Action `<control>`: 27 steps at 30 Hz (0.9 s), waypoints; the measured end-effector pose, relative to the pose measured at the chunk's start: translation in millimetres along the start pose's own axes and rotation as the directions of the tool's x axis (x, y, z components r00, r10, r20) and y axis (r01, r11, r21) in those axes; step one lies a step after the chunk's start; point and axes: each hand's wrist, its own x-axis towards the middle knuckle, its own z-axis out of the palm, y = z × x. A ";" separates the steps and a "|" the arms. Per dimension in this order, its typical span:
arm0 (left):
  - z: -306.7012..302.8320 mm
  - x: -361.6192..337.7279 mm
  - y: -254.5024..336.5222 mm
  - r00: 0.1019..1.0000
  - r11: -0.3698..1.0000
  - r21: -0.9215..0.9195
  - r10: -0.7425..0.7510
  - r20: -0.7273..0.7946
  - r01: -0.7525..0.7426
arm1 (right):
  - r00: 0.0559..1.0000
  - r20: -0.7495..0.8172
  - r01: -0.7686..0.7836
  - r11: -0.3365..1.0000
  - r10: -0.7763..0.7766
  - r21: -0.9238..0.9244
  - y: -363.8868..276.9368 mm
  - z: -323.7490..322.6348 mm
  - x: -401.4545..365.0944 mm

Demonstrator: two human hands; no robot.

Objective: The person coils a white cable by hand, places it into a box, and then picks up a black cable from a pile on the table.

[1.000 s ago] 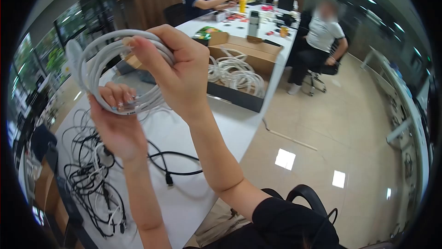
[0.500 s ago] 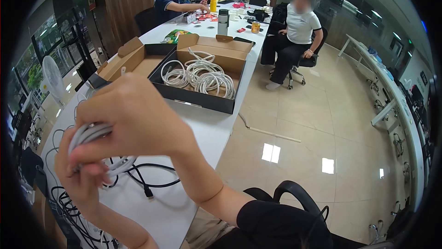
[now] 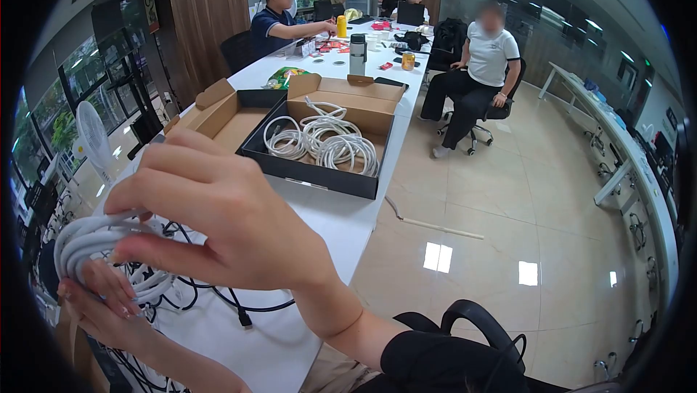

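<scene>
A coiled white cable (image 3: 81, 242) is held up at the left of the view, its loops bunched together. My left hand (image 3: 109, 309) grips the coil from below, its fingers curled through the loops. From above, my right hand (image 3: 218, 211) pinches the upper strands between thumb and fingers. Under my hands, black cables (image 3: 243, 313) lie on the white table, one ending in a dark plug. Just beyond, a black cardboard box (image 3: 312, 184) stands with its lid up and several coiled white cables (image 3: 323, 135) inside.
A second brown-lined box (image 3: 243, 113) adjoins it on the left. Farther along the table stand a grey bottle (image 3: 357, 55) and an orange can (image 3: 408, 62). One person (image 3: 488, 55) sits in a chair at the right; another (image 3: 283, 26) sits at the far left side.
Both hands and the white coil have moved left. My right hand has opened out somewhat, showing more of the loops. The view has shifted slightly, and the seated person's legs have moved.
</scene>
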 end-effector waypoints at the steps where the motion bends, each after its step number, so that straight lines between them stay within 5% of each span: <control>1: 2.5 0.4 1.3 0.999 0.998 0.058 0.021 -0.043 -0.018 | 1.000 0.022 -0.008 1.000 0.008 0.009 -0.4 -1.5 0.1; 3: 6.5 2.1 4.4 0.990 0.983 0.178 0.069 -0.122 -0.047 | 0.998 0.061 -0.026 0.999 0.024 0.026 0.4 -3.5 0.0; 6: 0.6 6.0 6.9 0.995 0.994 0.106 0.029 -0.100 -0.018 | 0.996 0.077 -0.055 0.978 0.040 0.203 9.1 3.0 0.2; 11: 6.6 5.6 8.3 0.976 0.963 0.262 0.113 -0.184 -0.063 | 0.973 -0.156 0.179 0.983 -0.172 0.033 18.7 19.3 5.8; 14: 20.9 0.2 15.0 0.980 0.990 0.143 0.039 -0.196 -0.011 | 0.923 -0.284 0.259 0.965 -0.259 -0.037 20.2 20.9 8.1; 16: -6.7 8.1 6.6 0.993 0.995 -0.098 -0.002 0.120 0.014 | 0.896 -0.340 0.282 0.957 -0.286 -0.064 21.2 19.6 10.0; 18: -18.4 7.2 -0.8 0.990 0.988 -0.140 -0.041 0.132 0.060 | 0.884 -0.371 0.277 0.958 -0.284 -0.073 21.1 16.6 11.4; 20: 15.3 1.6 4.2 0.980 0.995 0.002 -0.101 -0.173 0.103 | 0.912 -0.347 0.202 0.976 -0.218 -0.084 28.9 19.3 7.8; 22: 31.4 -2.1 5.7 0.973 0.991 -0.005 -0.130 -0.191 0.132 | 0.920 -0.326 0.194 0.975 -0.220 -0.111 41.6 19.7 7.8; 23: 34.1 -4.3 3.2 0.970 0.989 -0.010 -0.144 -0.197 0.145 | 0.950 -0.307 0.080 0.996 -0.064 0.040 44.7 22.0 5.2; 24: 29.9 -2.9 -5.2 0.985 0.974 -0.155 -0.171 -0.031 0.164 | 0.960 -0.264 -0.041 0.982 0.090 0.185 47.5 24.8 3.0; 27: 30.7 -0.8 -22.0 0.949 0.919 -0.265 -0.313 -0.034 0.293 | 0.917 -0.105 -0.298 0.836 0.384 0.460 59.0 34.5 -0.6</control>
